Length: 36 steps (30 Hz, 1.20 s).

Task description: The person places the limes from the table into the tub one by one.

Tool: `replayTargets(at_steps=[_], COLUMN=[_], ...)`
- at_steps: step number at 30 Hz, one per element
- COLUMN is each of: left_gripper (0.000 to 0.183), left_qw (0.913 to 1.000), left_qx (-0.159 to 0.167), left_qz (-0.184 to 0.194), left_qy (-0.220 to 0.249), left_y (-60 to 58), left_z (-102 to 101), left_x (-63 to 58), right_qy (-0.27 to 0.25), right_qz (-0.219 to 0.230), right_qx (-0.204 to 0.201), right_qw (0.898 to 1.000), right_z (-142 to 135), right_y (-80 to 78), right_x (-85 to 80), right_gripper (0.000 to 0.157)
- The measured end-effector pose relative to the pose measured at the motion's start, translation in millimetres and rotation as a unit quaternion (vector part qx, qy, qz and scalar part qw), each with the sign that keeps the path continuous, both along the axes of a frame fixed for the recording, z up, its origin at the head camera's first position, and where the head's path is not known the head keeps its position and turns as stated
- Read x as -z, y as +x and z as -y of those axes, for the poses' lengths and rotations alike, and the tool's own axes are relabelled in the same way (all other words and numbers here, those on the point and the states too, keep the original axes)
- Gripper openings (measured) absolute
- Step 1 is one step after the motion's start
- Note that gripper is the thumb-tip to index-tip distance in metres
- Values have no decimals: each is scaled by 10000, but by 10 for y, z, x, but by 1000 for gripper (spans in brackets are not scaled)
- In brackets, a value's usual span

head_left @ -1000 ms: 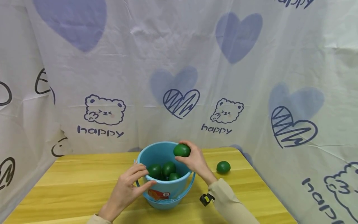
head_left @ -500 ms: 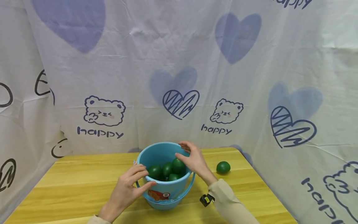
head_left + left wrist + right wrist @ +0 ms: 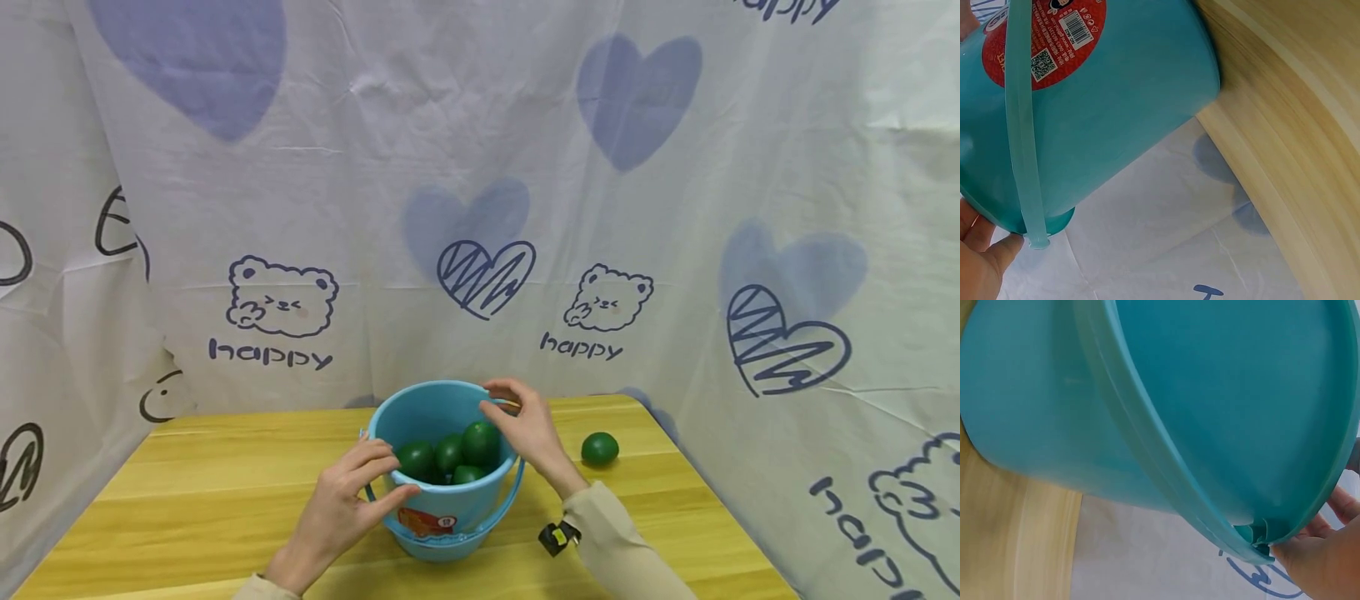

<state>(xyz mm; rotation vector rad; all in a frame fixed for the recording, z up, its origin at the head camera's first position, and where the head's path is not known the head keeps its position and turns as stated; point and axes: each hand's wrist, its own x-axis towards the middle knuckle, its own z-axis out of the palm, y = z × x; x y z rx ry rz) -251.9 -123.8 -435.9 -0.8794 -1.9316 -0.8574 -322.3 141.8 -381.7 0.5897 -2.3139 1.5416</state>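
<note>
A light blue bucket (image 3: 450, 500) stands upright on the table, its handle hanging down at the front. Inside lie several smooth dark green fruits (image 3: 481, 442), rounded like avocados. My left hand (image 3: 352, 492) holds the bucket's left rim, thumb along the near edge; in the left wrist view its fingertips (image 3: 1004, 253) are at the rim by the handle joint. Over the right rim is my right hand (image 3: 527, 425), fingers loosely bent and holding no fruit. The right wrist view has its thumb (image 3: 1300, 553) at the rim near the handle joint. One more green fruit (image 3: 599, 449) lies right of the bucket.
The yellow wood-grain table (image 3: 225, 492) carries the bucket, with its far edge close to a white printed curtain (image 3: 375, 208). A small black device (image 3: 558, 537) hangs at the right sleeve.
My right hand lowered a green fruit into the bucket and let go of it, then drew back slightly right to the rim. The left hand stayed at the left rim.
</note>
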Motion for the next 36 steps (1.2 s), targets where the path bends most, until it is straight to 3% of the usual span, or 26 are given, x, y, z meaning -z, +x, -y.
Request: replayTargets(at_steps=[12,18,23,29,36], left_gripper=[31,31,32,37,38], left_qw=[10000,9998,9974,9888,9859], left_qx=[-81,-182,-467,-871,-940], left_qz=[30,2,47,-266,-404], left_qy=[-34,-116,-546,-1183,-1325], left_y=[4,0,20,54,75], left_z=[16,20,24,20,7], left_x=[15,15,-43,-124,-155], right_qy=[-314,-537,-494,-349,-75], right_qz=[-17,-83,-29,120,338], right_qx=[177,458,727,1146,1442], right_qw=[9993,9975,9961,9927,9889], right_z=[-78,-167,-310,-563,-805], right_y=[7,-2,-32,-91,-177], right_x=[5,48,117,259,413], right_gripper=[19,21,21,19,24])
